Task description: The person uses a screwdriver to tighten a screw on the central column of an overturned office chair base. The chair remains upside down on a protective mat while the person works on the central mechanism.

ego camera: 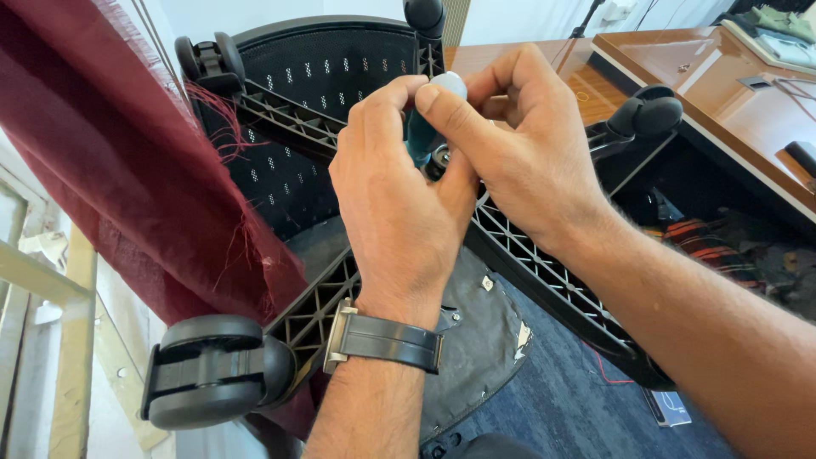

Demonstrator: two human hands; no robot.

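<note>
2 hands meet at the hub of an upturned office chair base [544, 263], whose black ribbed spokes fan out from the centre. The left hand [399, 204], with a dark wristwatch [387, 340] on its wrist, is closed around the teal shaft of a screwdriver [421, 136]. The right hand [518, 144] is curled over the tool's pale rounded cap, thumb and forefinger pinching it from above. The tip sits at the hub, just beside a small metal fitting that the fingers half hide, so I cannot tell what kind of fastener it meets.

To do this well, the tool wants to stand square to the fastener, with the right hand pressing straight down through the cap while the left turns or steadies the shaft. A tilted tool could slip out and skid across the plastic ribs. The base rests loosely on its own weight, so it may rock under force; steady pressure is safer than jerks.

3 castors show: 1 large at lower left [212, 370], 1 at upper left [208, 59], 1 at right [650, 115]. A maroon curtain [110, 153] with frayed threads hangs just beside the spokes, near enough to snag. A wooden desk [680, 59] stands beyond.
</note>
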